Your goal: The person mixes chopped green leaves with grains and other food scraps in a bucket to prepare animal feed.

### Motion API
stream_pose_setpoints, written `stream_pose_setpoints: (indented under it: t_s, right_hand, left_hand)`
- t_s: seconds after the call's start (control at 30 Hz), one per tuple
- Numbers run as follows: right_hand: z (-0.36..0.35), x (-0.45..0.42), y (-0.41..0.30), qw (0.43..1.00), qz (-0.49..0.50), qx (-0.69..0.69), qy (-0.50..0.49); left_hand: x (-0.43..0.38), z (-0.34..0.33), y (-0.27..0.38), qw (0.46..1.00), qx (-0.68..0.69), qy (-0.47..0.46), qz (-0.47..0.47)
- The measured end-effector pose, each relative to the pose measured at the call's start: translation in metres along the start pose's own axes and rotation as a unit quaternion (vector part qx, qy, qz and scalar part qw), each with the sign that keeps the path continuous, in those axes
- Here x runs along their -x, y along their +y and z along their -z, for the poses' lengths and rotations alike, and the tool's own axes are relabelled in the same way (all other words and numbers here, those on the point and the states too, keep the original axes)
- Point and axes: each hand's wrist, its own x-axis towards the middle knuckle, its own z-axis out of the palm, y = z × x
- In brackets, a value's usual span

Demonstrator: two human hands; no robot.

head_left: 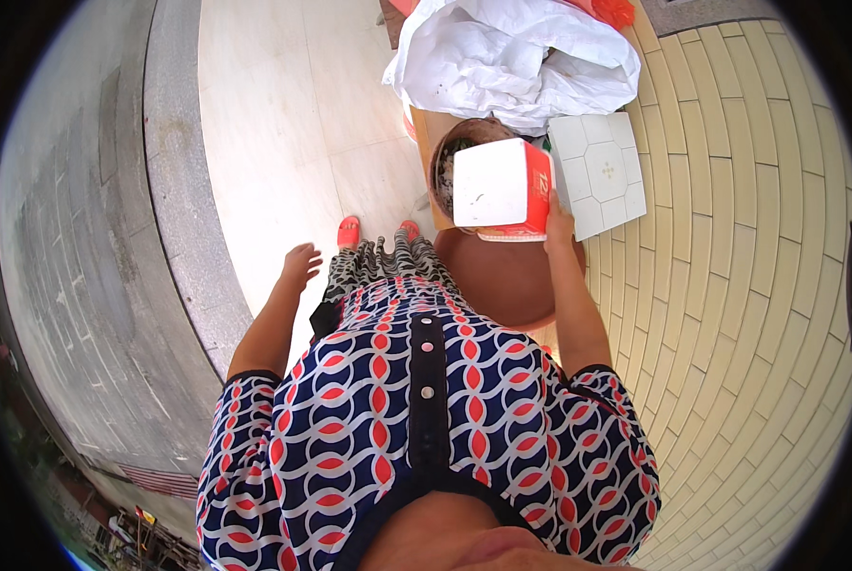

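My right hand (558,225) grips the edge of a red and white square tub (501,184), its white base turned up towards me. The tub is over a brown round pot (446,171) and hides much of it. Dark and pale bits, too small to name, show inside the pot at its left. Out to the left, my left hand (302,265) hangs over the floor with its fingers apart and nothing in it.
A crumpled white woven sack (511,64) lies behind the pot, with red plastic (613,11) beyond it. White patterned tile (604,175) lies to the right. A large reddish-brown round basin (504,278) sits nearer me. Yellow tiled wall (740,193) rises at the right.
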Motion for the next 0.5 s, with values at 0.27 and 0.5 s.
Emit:
stream_pose_setpoints:
  t_s: [0.27,0.5]
  right_hand:
    - [-0.008,-0.009,0.071,0.864,-0.082,-0.489,-0.088]
    - [-0.055,0.007,0.089,0.862,-0.127,-0.487,-0.055]
  left_hand:
    - [0.033,0.114,-0.05,0.987,0.015,0.146,0.06]
    - [0.045,0.088,0.0,0.995,0.032,0.088,-0.035]
